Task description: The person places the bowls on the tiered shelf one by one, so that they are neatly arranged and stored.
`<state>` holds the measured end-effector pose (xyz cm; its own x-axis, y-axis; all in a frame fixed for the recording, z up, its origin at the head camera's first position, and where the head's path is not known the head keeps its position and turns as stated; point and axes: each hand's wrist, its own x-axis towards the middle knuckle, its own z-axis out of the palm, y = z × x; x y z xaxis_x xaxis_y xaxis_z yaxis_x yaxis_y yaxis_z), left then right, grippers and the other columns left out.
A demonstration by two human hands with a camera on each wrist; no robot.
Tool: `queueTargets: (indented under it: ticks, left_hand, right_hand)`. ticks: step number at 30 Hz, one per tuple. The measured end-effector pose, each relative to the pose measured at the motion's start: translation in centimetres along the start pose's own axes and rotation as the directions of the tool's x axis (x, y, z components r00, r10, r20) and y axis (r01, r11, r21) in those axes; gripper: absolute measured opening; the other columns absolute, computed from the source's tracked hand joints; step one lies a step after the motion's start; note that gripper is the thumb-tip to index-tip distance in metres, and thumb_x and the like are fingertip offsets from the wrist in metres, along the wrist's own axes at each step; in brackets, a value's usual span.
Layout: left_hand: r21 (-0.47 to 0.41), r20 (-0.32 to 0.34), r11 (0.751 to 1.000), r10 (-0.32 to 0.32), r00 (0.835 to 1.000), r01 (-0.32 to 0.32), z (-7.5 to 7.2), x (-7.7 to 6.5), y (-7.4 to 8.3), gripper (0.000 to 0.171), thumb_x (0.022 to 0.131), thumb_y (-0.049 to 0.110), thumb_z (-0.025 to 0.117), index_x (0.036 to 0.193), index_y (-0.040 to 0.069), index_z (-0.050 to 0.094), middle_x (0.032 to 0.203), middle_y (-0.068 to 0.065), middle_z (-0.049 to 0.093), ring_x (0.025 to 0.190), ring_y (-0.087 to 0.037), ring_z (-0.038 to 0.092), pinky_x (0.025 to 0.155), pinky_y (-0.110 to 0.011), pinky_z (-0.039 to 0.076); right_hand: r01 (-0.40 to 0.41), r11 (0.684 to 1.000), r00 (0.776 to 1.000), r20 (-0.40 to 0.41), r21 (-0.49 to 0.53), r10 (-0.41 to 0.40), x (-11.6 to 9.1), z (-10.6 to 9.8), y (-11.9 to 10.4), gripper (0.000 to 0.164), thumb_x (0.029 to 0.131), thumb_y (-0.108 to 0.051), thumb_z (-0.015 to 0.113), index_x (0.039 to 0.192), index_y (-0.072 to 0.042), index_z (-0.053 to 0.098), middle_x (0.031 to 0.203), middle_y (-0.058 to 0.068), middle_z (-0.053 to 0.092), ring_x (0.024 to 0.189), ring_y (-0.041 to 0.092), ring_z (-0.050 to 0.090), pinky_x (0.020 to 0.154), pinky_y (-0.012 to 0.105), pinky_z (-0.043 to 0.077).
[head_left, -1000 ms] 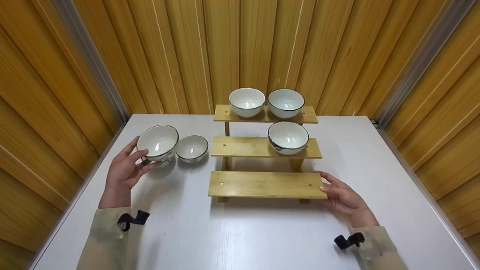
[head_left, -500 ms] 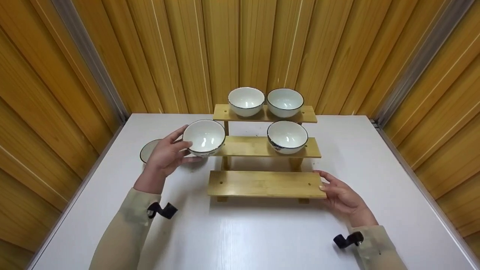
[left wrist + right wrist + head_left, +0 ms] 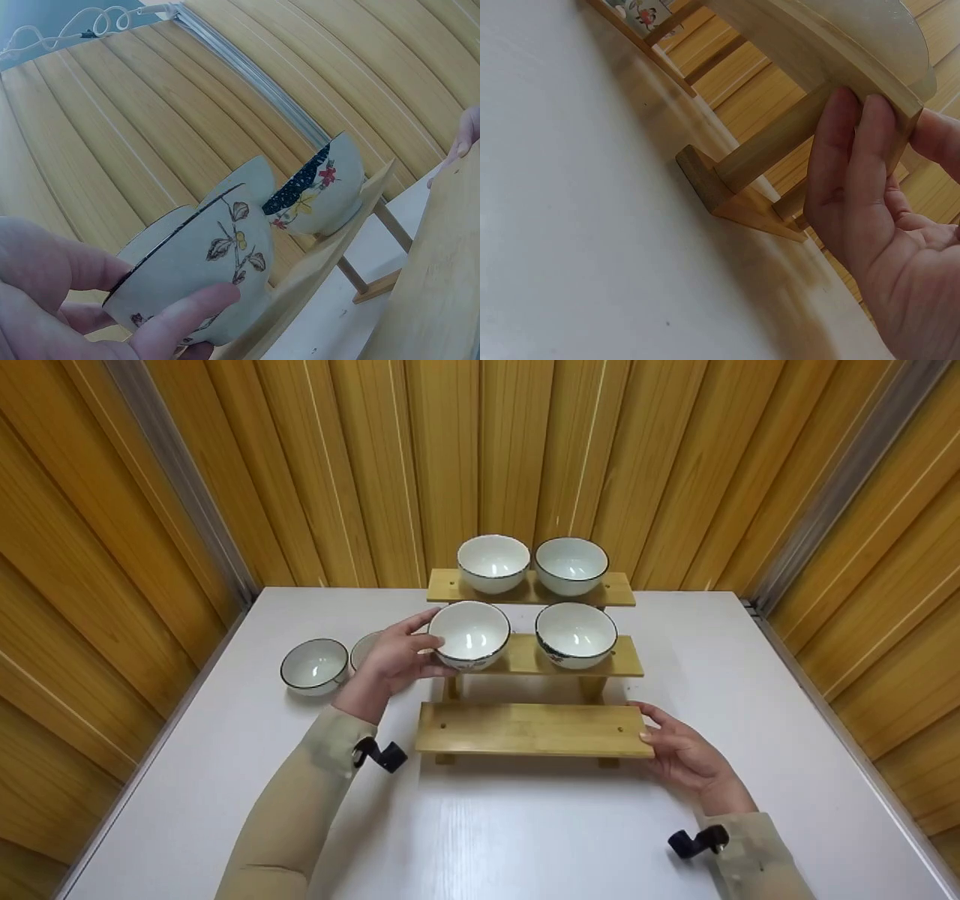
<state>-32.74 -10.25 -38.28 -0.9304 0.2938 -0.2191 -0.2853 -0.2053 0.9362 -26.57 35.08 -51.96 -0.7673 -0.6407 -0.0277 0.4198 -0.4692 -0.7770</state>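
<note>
My left hand (image 3: 401, 655) grips a white bowl (image 3: 471, 634) with a dark rim at the left part of the middle shelf. In the left wrist view, brown leaves and branches show on this bowl (image 3: 217, 270), with thumb and fingers at its rim and side. To its right on the same shelf sits another bowl (image 3: 576, 635), with a dark blue band and red and yellow flowers. My right hand (image 3: 690, 754) pinches the right end of the lowest shelf of the three-tier wooden stand (image 3: 532, 729).
Two white bowls, a left one (image 3: 493, 564) and a right one (image 3: 571, 565), stand on the top shelf. On the white table (image 3: 480, 832) at left are a small bowl (image 3: 315, 666) and a second one (image 3: 363, 649), partly behind my left hand. Wood-panelled walls (image 3: 510, 450) enclose the table.
My left hand has carried the bowl rightward from above the small bowls at left to the middle shelf. The right hand keeps its hold on the stand.
</note>
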Motion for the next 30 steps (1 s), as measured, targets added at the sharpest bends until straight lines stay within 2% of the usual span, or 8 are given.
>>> queueTargets:
  ticks: [2,9,17,20,25,30]
  left_hand:
    - [0.002,0.0,1.0,-0.002,1.0,0.002,0.5,0.6,0.0,0.068,0.101,-0.005,0.048,0.163,0.016,0.03,0.16,-0.023,0.031,0.116,-0.037,0.058,0.076,-0.037,0.068]
    - [-0.002,-0.015,1.0,-0.018,1.0,0.017,2.1,2.0,-0.3,0.067,0.101,-0.005,0.05,0.162,0.016,0.032,0.158,-0.024,0.034,0.123,-0.042,0.055,0.081,-0.043,0.067]
    - [0.007,-0.014,1.0,-0.018,1.0,0.018,2.7,2.8,-0.6,0.067,0.102,-0.004,0.05,0.163,0.016,0.031,0.158,-0.026,0.035,0.125,-0.044,0.056,0.078,-0.043,0.068]
    - [0.023,-0.007,1.0,-0.018,1.0,0.018,2.7,2.9,-0.7,0.067,0.102,-0.003,0.05,0.163,0.017,0.03,0.157,-0.026,0.037,0.128,-0.044,0.055,0.085,-0.048,0.066]
    - [0.027,0.014,0.999,-0.025,1.0,0.025,2.8,2.8,-0.6,0.067,0.103,-0.001,0.049,0.164,0.018,0.028,0.16,-0.026,0.033,0.134,-0.046,0.051,0.101,-0.058,0.056]
    - [0.03,0.02,0.999,-0.04,0.999,0.039,2.7,2.5,-0.6,0.066,0.104,0.002,0.051,0.164,0.019,0.027,0.159,-0.026,0.035,0.135,-0.044,0.052,0.104,-0.061,0.053]
  right_hand:
    - [0.0,1.0,1.0,0.0,-0.003,0.0,0.0,0.0,0.0,0.055,0.105,0.013,0.022,0.151,-0.015,0.03,0.141,0.009,0.059,0.118,0.023,0.068,0.097,0.028,0.062]
    - [-0.005,1.0,1.0,-0.017,-0.03,0.004,0.1,0.0,0.0,0.054,0.105,0.012,0.025,0.152,-0.015,0.029,0.14,0.009,0.059,0.117,0.022,0.068,0.097,0.028,0.062]
    - [-0.009,0.999,1.0,-0.007,-0.047,0.008,0.1,-0.1,-0.1,0.053,0.105,0.011,0.024,0.149,-0.018,0.033,0.139,0.007,0.061,0.116,0.021,0.069,0.096,0.028,0.062]
    - [-0.011,0.999,1.0,0.002,-0.035,0.011,0.1,-0.1,-0.1,0.054,0.105,0.011,0.023,0.15,-0.018,0.033,0.141,0.008,0.059,0.119,0.022,0.067,0.098,0.029,0.061]
    - [-0.008,0.999,1.0,0.005,-0.05,0.008,0.1,-0.1,0.0,0.055,0.106,0.011,0.022,0.15,-0.019,0.034,0.14,0.007,0.059,0.117,0.021,0.067,0.096,0.027,0.062]
    - [-0.005,0.998,1.0,0.001,-0.059,0.006,0.0,0.0,0.0,0.055,0.106,0.011,0.023,0.149,-0.02,0.037,0.14,0.006,0.059,0.113,0.019,0.068,0.094,0.026,0.062]
